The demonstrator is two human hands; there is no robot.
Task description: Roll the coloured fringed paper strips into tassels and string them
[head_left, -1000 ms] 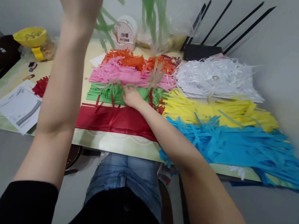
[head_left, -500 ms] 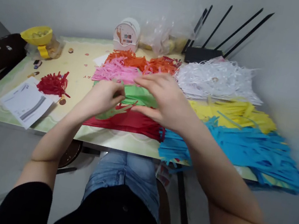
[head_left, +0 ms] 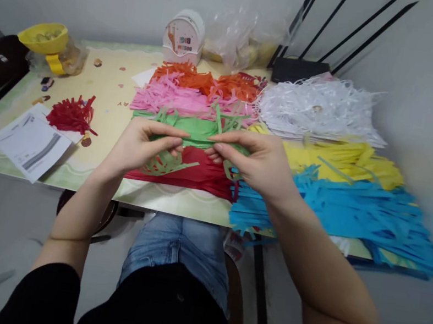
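My left hand (head_left: 140, 143) and my right hand (head_left: 258, 161) are closed on the two ends of a bundle of green fringed paper (head_left: 199, 131), held just above the table. Green strips (head_left: 166, 163) hang from under the left hand, and more curl below the right. Beneath the hands lies a sheet of red fringed paper (head_left: 197, 175). Behind the green bundle lie pink fringed paper (head_left: 172, 99) and orange fringed paper (head_left: 198, 78).
White (head_left: 318, 110), yellow (head_left: 346, 162) and blue (head_left: 359, 209) fringed paper fill the table's right side. A small red tassel (head_left: 69, 115) and a printed sheet (head_left: 30, 140) lie at the left. A yellow bowl (head_left: 43, 36), round tin (head_left: 183, 36), plastic bag (head_left: 237, 43) and router (head_left: 299, 70) line the back.
A second ago my left hand was raised high with green strips and my right rested on the green pile. Both hands have come together on the green bundle over the red sheet.
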